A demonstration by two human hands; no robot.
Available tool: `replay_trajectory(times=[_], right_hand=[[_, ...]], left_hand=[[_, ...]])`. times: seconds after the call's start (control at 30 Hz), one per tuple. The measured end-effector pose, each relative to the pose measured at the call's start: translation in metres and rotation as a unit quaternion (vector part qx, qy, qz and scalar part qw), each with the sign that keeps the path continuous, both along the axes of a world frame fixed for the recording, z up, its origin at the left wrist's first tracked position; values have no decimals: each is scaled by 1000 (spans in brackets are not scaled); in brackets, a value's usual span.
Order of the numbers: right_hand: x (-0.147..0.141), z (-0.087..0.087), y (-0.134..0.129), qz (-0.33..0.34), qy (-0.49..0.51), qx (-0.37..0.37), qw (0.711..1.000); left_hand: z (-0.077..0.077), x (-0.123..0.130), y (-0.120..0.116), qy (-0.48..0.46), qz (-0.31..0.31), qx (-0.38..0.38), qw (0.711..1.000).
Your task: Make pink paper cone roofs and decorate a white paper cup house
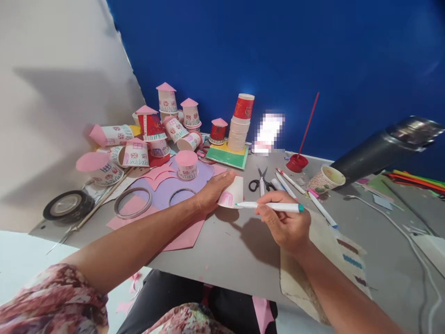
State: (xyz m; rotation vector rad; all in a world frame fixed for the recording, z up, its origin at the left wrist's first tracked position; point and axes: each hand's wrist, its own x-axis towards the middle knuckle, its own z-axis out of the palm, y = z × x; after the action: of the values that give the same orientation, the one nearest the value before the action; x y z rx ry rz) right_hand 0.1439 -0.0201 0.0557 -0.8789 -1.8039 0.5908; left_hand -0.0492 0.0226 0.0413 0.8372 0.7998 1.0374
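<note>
we see a grey tabletop [222,260] against a blue wall. at its back left we have decorated paper cups [136,153], many under pink paper cones, some upright and some tipped over. in front of them lie purple paper [162,197], pink paper [186,236] and, at the left end, a roll of black tape [52,204]. near the middle, we find a green-and-yellow pad [227,158] behind black-handled scissors [255,185]. to their right are white markers [321,208], a red holder [297,163], a patterned paper cup [321,181] and a white cable [399,224]. a cream cloth [295,280] reaches the front edge.
</note>
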Motion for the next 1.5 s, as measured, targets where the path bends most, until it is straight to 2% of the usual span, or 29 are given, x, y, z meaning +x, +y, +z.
replay_trajectory(times=[0.2,0.33,0.7,0.87,1.33,1.5], right_hand=[[-2,1,-1,-10,-45,84,995],[-3,4,1,-3,-64,105,992],[-2,6,-1,33,-93,100,990],[-4,7,0,6,-74,117,990],[-3,11,-1,22,-67,91,993],[-2,10,-2,-2,-49,74,996]], left_hand=[[3,1,-3,3,5,-2,1000],[3,1,-3,5,-1,9,1000],[-6,0,-1,23,3,21,1000],[-7,0,0,13,1,16,1000],[-3,4,0,-43,2,-27,999],[-5,5,-2,-44,11,0,999]])
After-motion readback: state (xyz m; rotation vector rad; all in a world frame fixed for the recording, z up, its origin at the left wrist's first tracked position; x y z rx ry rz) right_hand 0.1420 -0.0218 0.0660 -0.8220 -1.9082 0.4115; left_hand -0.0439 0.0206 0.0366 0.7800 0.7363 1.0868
